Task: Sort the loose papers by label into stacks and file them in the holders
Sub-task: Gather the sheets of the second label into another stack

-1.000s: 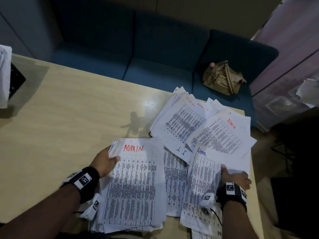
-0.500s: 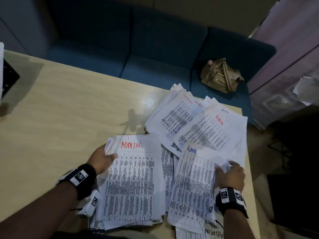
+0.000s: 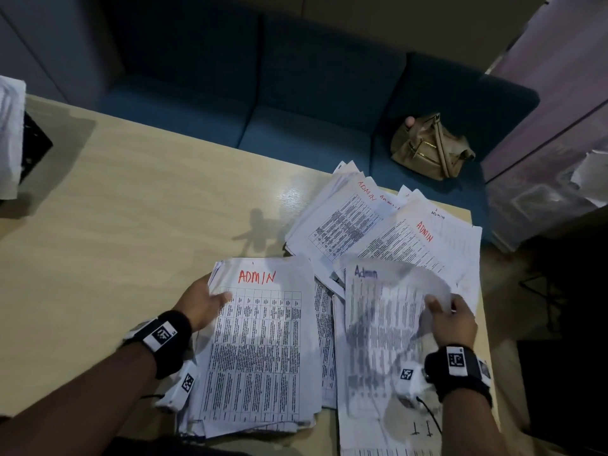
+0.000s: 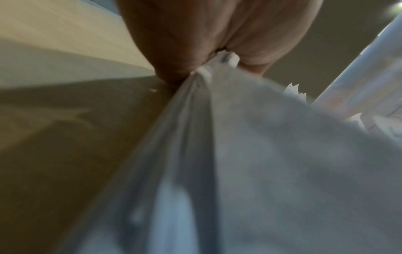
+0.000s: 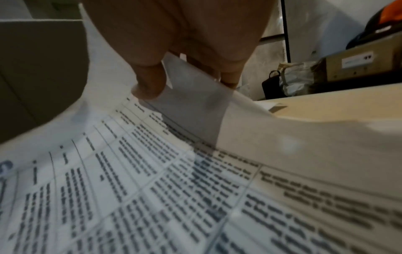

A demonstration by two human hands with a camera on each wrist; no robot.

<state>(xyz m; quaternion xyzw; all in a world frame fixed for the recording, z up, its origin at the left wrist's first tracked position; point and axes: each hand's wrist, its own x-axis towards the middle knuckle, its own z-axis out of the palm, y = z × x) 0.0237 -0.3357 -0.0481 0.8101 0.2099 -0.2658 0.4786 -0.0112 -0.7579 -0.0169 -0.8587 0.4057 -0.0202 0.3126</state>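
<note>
A thick stack of printed sheets topped by a red "ADMIN" label (image 3: 260, 343) lies near the table's front edge. My left hand (image 3: 205, 301) grips its upper left edge, thumb on top; the left wrist view shows the stack's edge (image 4: 195, 89) pinched between thumb and fingers. Right of it, my right hand (image 3: 450, 315) pinches the right edge of a single sheet labelled "Admin" in blue (image 3: 385, 327) and lifts it, blurred with motion. The right wrist view shows that sheet (image 5: 152, 180) curling up under my thumb. More loose papers with red "ADMIN" labels (image 3: 394, 232) fan out behind.
The wooden table (image 3: 131, 225) stretches left. A black holder with white papers (image 3: 19, 143) stands at the far left edge. A blue sofa (image 3: 263, 103) with a tan handbag (image 3: 431, 146) lies beyond the table. A sheet marked "IT" (image 3: 421, 429) sits at the front right.
My right hand has pinched the blue "Admin" sheet's right edge and raised it off the pile, drawing it leftward. The left hand stays on the ADMIN stack.
</note>
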